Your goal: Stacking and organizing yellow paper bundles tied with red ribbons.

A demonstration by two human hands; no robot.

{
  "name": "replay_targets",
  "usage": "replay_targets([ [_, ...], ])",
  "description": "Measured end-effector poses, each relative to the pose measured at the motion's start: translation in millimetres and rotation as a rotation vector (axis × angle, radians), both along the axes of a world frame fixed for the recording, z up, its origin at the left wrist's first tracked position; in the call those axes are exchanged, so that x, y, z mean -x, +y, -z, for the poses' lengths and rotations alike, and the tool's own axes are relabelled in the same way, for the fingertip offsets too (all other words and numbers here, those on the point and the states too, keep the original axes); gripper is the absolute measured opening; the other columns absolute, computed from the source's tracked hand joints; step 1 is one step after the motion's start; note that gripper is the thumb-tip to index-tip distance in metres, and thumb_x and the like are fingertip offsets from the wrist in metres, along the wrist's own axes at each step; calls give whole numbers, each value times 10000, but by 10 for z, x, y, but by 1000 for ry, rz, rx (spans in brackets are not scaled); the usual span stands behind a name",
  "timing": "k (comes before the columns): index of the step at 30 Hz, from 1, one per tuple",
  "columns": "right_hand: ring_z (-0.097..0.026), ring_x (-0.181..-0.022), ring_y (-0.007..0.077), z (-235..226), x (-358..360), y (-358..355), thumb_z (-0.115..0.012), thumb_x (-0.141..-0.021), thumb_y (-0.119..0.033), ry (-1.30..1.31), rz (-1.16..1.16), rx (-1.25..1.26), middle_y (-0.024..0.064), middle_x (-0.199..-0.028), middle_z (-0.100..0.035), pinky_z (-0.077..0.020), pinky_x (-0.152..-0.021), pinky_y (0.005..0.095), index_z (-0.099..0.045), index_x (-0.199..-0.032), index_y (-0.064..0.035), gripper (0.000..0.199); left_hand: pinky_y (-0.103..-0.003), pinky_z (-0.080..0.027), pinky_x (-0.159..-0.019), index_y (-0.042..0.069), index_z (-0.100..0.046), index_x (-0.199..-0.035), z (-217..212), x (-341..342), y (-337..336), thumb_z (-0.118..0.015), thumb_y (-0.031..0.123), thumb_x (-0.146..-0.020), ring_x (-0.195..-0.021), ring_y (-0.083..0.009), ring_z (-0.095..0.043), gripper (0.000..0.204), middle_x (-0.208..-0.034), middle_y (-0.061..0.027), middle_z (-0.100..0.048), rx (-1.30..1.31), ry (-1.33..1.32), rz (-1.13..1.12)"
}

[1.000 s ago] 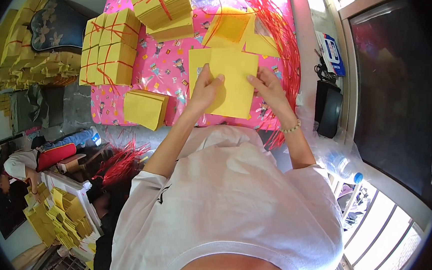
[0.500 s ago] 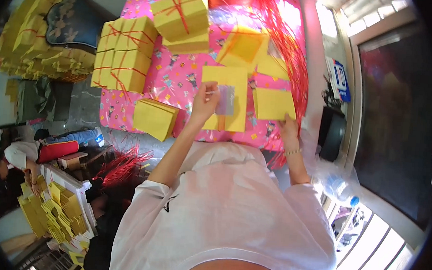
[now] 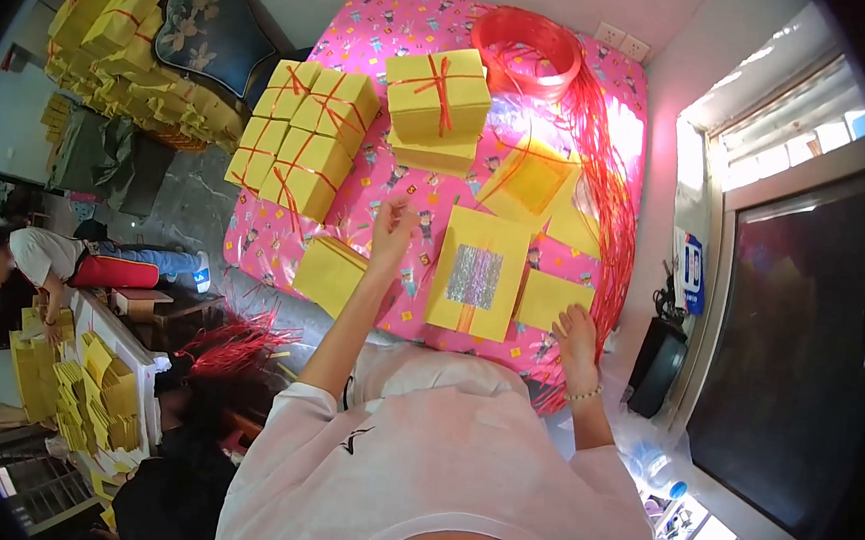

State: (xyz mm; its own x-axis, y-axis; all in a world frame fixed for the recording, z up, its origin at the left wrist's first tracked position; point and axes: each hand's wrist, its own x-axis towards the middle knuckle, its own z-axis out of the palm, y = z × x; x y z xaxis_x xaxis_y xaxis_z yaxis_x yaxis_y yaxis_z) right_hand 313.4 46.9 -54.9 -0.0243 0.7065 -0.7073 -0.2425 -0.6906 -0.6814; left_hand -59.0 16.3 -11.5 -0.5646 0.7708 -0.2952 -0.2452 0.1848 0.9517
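Observation:
On the pink patterned tablecloth (image 3: 410, 299) in front of me lies a yellow paper stack (image 3: 500, 237) with an orange band down its middle. A shiny silver foil sheet (image 3: 474, 276) rests flat on top of it. My left hand (image 3: 393, 235) hovers left of this stack, its fingers loosely bent and apart, with nothing visible in them. To the right sits a smaller yellow paper stack (image 3: 551, 300). My right hand (image 3: 576, 338) is at that stack's near right corner, fingers spread; whether they touch it is hard to tell.
Tied yellow bundles (image 3: 306, 141) stand at the left, with another tied bundle (image 3: 437, 95) farther back. A red basin (image 3: 528, 56) and long red strands (image 3: 603, 202) line the far right side. Another yellow stack (image 3: 330, 275) lies by my left forearm. A person (image 3: 47, 258) works at far left.
The silver foil sheet, in my left hand earlier, now lies on the banded yellow stack. My left hand has drawn away to the left. The right hand's fingers have spread. The view has shifted.

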Motion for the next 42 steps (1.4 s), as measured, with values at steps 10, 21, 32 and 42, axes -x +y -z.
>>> replay_targets([
  [10, -574, -965, 174, -898, 2006, 1752, -584, -896, -243, -360, -465, -1059, 88, -1016, -592, -462, -837, 316, -555, -1125, -17, 323, -211, -391, -571, 49, -483, -1193, -327, 724, 843, -509, 386, -924, -674, -54, -445, 432, -833, 5, -506, -97, -2, -176],
  [21, -594, -850, 276, -1581, 3412, 2483, -685, -773, -304, -754, -1047, -1485, 149, -905, -620, -478, -763, 386, -621, -936, -33, 323, -302, -406, -888, -29, -424, -1290, -333, 850, 1222, -512, 375, -917, -1017, -169, -536, 557, -1104, -110, -576, -91, 235, -55],
  [32, -632, -736, 272, -1603, 3703, 2654, -701, -738, -387, -1010, -1314, -1165, 124, -759, -646, -482, -638, 394, -633, -728, -45, 348, -342, -389, -943, -38, -424, -1287, 193, 866, 1040, -579, 289, -866, -1110, -252, -513, 556, -1194, -184, -536, -174, 333, -70],
  [42, -619, -812, 349, -1533, 3695, 2621, -580, -834, -292, -1038, -1389, -1283, 202, -851, -627, -476, -692, 442, -600, -837, 23, 316, -408, -418, -928, 10, -307, -1322, 435, 855, 1035, -674, 36, -699, -1108, -356, -525, 723, -1185, -203, -534, -34, 841, 159],
])
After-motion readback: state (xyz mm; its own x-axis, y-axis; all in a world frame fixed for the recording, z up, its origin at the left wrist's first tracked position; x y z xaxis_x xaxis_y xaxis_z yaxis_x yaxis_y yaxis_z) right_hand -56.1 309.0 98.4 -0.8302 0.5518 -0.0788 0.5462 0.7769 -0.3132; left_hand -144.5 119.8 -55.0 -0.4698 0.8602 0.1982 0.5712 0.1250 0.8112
